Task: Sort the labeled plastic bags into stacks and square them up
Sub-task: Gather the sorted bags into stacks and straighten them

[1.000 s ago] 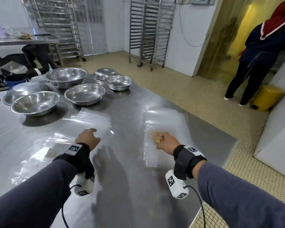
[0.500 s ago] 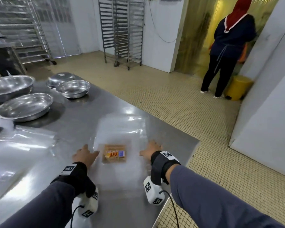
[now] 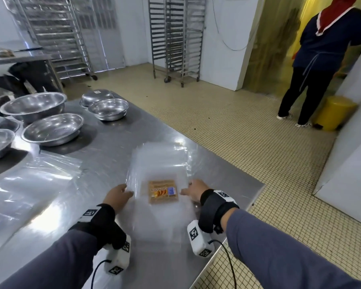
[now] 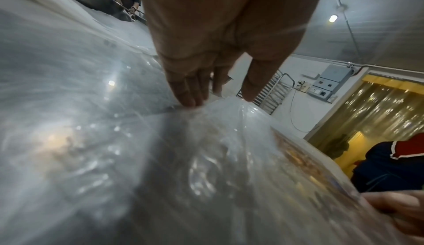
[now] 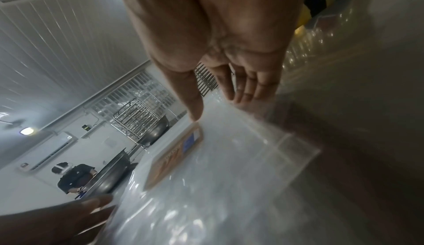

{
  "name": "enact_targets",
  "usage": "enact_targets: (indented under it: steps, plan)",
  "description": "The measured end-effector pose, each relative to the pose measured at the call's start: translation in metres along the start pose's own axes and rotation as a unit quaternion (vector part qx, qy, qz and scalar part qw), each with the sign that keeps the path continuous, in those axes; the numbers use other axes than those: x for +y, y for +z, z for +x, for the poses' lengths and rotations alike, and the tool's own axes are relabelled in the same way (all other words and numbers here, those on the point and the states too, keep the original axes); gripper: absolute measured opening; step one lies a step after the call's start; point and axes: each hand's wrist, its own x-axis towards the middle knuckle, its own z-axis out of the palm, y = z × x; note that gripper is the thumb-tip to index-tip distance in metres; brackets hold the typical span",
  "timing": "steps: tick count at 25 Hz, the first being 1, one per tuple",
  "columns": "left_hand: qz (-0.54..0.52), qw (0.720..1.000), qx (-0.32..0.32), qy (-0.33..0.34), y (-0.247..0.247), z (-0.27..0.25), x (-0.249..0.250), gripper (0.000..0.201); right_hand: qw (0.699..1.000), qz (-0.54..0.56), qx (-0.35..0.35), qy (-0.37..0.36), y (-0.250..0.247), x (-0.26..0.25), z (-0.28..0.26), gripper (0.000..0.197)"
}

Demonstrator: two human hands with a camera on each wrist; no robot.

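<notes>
Loose clear bags [image 3: 27, 180] are lying spread on the left of the worktop [image 3: 104, 155], probably waiting to be sorted. Nearer the right edge, the left hand [image 3: 117, 195] is pressing straight fingers [image 4: 185, 93] against the left side of the bag stack [image 3: 161, 163]; its label [image 3: 163, 191] is facing up, so the sort is readable. The right hand [image 3: 193, 191], also flat and unclenched, is pushing the opposite side, seemingly squeezing the edges flush.
</notes>
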Motion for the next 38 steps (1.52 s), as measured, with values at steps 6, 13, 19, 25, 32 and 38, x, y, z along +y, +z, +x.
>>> enact_targets:
  steps: [6,13,19,25,32,38]
  plan:
    - [-0.096,0.994,-0.053,-0.013,-0.010,-0.013,-0.006,0.032,0.999,-0.019,-0.026,0.008,0.006,0.004,-0.019,0.047]
    - [-0.112,0.989,-0.083,-0.040,-0.032,-0.018,-0.015,0.053,1.000,0.017,0.020,-0.006,0.007,0.009,-0.030,0.030]
    - [-0.140,0.984,-0.107,-0.039,-0.040,0.011,0.000,0.009,0.998,0.036,0.050,0.018,-0.013,-0.001,-0.013,0.027]
    - [-0.183,0.980,-0.071,-0.026,-0.029,0.066,0.013,0.019,0.996,0.053,0.062,0.037,-0.024,-0.018,0.036,0.047]
    - [-0.202,0.974,-0.101,-0.022,-0.004,0.097,0.034,0.036,0.995,0.082,0.045,0.037,-0.033,-0.039,0.085,0.008]
    - [-0.239,0.964,-0.116,-0.027,-0.008,0.102,0.043,0.051,0.998,0.044,0.041,-0.009,-0.037,-0.041,0.091,0.042]
